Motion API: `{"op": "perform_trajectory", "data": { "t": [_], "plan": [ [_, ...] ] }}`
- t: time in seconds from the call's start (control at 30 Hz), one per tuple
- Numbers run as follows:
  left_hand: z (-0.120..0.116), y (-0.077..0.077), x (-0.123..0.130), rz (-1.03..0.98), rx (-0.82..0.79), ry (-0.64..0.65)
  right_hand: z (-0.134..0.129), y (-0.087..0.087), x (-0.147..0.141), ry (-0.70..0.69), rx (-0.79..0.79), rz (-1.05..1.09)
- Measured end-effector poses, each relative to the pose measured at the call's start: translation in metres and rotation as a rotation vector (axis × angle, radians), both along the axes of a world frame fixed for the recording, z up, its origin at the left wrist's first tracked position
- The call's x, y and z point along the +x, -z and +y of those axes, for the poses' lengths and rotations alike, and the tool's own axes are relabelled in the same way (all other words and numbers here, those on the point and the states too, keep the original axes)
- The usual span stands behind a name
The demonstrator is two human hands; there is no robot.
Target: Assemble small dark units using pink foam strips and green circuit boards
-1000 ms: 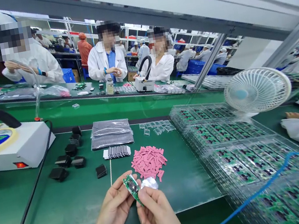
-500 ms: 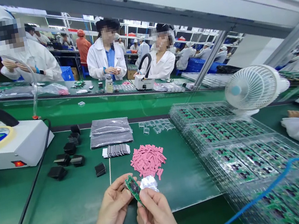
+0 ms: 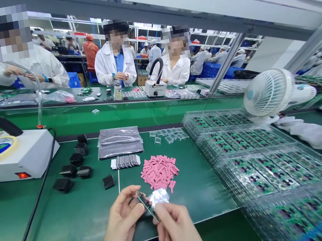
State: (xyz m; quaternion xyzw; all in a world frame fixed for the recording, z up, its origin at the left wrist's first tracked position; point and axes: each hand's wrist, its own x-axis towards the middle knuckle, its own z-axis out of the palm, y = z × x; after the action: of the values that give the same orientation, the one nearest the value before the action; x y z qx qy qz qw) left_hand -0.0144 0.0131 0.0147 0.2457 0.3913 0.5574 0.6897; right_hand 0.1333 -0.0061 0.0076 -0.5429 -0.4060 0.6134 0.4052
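Watching remotely through the head cam here, and it's a big factory floor with rows of people in white coats, including a co-worker (image 3: 103,62) across the line. Right in front sits a long green workbench (image 3: 54,239), and the stacks of clear trays (image 3: 269,168) packed with green circuit boards fill its right side, probably parked there to stay in easy reach. A white fan (image 3: 268,93) stands behind them, and someone's white sleeve (image 3: 316,136) lies beside it. On the left there's a white machine (image 3: 16,164) with a roll of tape on top, then black foam blocks (image 3: 77,160) and a flat pile of silvery bags (image 3: 119,142). Closer in, a heap of pink strips (image 3: 159,172) sits just past the hands, handy for small parts like these. The little circuit board (image 3: 146,206) is up in the air over the bench, turned edge-on, so I can't see its faces. My left hand (image 3: 119,223) is closed on it, while the right hand (image 3: 177,230) pinches right by a scrap of silver foil (image 3: 159,197), though I can't tell whether it's gripping the board or the foil.
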Motion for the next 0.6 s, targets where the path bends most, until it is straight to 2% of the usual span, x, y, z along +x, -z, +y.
{"op": "perform_trajectory", "data": {
  "t": [0.1, 0.17, 0.23, 0.37, 0.5, 0.6],
  "plan": [
    [-0.002, -0.003, 0.003, 0.083, 0.019, -0.019, -0.004, -0.01, 0.011, 0.052, 0.378, -0.341],
    [-0.004, -0.003, 0.007, 0.129, 0.046, 0.006, -0.006, -0.015, 0.012, -0.013, 0.591, -0.447],
    [-0.006, -0.001, 0.009, 0.167, 0.088, 0.029, -0.007, -0.016, 0.01, -0.074, 0.731, -0.472],
    [-0.007, 0.006, 0.008, 0.224, 0.154, 0.025, -0.006, -0.013, 0.007, -0.037, 0.841, -0.463],
    [-0.005, 0.011, 0.004, 0.26, 0.259, 0.074, -0.009, -0.012, 0.006, -0.023, 0.852, -0.496],
    [-0.005, 0.011, 0.006, 0.281, 0.283, 0.044, -0.01, -0.009, 0.002, 0.023, 0.813, -0.4]
  ]
}}
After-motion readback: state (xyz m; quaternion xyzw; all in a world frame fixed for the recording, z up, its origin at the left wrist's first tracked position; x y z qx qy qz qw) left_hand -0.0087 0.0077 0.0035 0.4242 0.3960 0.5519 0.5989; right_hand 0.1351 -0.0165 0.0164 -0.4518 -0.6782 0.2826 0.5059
